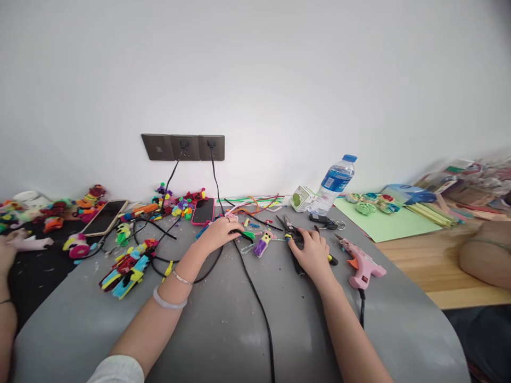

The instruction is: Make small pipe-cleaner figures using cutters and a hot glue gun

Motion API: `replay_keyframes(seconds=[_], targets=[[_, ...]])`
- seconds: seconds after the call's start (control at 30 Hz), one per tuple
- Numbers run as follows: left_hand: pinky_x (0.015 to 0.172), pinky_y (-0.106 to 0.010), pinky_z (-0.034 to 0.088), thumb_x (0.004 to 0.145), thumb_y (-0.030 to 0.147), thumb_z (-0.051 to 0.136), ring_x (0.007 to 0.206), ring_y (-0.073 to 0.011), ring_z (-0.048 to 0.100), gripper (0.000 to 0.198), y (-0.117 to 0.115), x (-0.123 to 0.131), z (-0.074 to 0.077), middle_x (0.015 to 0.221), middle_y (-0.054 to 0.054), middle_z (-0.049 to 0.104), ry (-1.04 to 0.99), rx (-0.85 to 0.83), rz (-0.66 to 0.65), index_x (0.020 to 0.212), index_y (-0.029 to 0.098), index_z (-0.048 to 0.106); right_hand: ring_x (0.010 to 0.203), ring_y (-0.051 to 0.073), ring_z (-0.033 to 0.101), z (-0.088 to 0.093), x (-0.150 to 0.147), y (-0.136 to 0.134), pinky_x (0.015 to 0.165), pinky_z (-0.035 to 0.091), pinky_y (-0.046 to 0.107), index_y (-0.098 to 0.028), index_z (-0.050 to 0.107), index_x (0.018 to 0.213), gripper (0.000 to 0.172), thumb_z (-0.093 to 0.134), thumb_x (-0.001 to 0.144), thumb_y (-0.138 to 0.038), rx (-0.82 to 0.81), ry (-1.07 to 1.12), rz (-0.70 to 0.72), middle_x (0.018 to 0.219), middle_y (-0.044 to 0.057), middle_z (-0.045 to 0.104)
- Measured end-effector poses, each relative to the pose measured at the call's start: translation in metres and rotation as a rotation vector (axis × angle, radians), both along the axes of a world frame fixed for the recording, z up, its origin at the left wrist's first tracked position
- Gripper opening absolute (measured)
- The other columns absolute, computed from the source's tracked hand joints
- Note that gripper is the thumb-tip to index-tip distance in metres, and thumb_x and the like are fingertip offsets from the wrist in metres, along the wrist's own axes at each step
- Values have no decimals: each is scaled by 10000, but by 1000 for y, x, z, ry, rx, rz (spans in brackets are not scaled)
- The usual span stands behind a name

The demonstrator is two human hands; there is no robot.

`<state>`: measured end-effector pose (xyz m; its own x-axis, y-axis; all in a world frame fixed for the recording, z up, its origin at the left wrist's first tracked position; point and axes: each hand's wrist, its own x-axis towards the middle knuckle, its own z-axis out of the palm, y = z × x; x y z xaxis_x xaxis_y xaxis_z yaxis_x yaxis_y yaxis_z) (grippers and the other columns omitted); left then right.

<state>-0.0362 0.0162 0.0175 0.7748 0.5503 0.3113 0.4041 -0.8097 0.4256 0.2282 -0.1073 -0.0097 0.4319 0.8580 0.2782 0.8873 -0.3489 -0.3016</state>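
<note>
My left hand (215, 234) reaches over the grey table, its fingers closed on a small black and green pipe-cleaner piece (247, 234). To the right of that lies a small purple and yellow pipe-cleaner figure (262, 243). My right hand (313, 250) is wrapped over a pair of pliers (296, 260) with black and yellow handles; the metal jaws show beyond the fingers, while the palm hides part of the handles. A pink hot glue gun (363, 267) rests just right of my right hand.
Several pipe-cleaner figures (130, 271) lie at left, among black cables (259, 303). Two phones (106, 217), a tilted water bottle (334, 183), a small box (301, 198) and a car key (325, 221) are toward the wall. Other people's arms (487, 252) show at both sides.
</note>
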Motion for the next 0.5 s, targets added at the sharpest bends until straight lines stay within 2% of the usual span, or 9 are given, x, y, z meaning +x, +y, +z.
replay_keyframes(seconds=[0.2,0.37,0.43,0.5], targets=[[913,-302,506,839,136,615,993,-181,667,177,4,2,-5,989,-44,720,-217,-81,48,959,209,724,1089,325,486,-2,0,1,939,365,453,-164,590,1247,480,475,857,-420,45,8,-2,1187,138,566],[862,-290,536,834,137,609,922,-176,697,178,6,4,-9,977,-44,751,-277,-117,136,949,199,728,1095,334,493,-2,1,-1,942,374,474,-178,597,1219,465,491,834,-416,88,93,1,1210,138,555],[858,-293,541,841,142,599,895,-172,703,178,7,5,-10,964,-37,756,-277,-102,151,947,202,729,1114,336,489,8,-3,-2,954,367,483,-192,592,1209,439,486,833,-392,169,133,8,1226,138,548],[870,-301,542,840,141,599,896,-172,705,179,7,6,-10,961,-34,758,-276,-80,153,943,206,731,1169,333,474,27,-14,-3,996,341,495,-200,587,1188,389,463,852,-350,302,163,80,1247,144,543]])
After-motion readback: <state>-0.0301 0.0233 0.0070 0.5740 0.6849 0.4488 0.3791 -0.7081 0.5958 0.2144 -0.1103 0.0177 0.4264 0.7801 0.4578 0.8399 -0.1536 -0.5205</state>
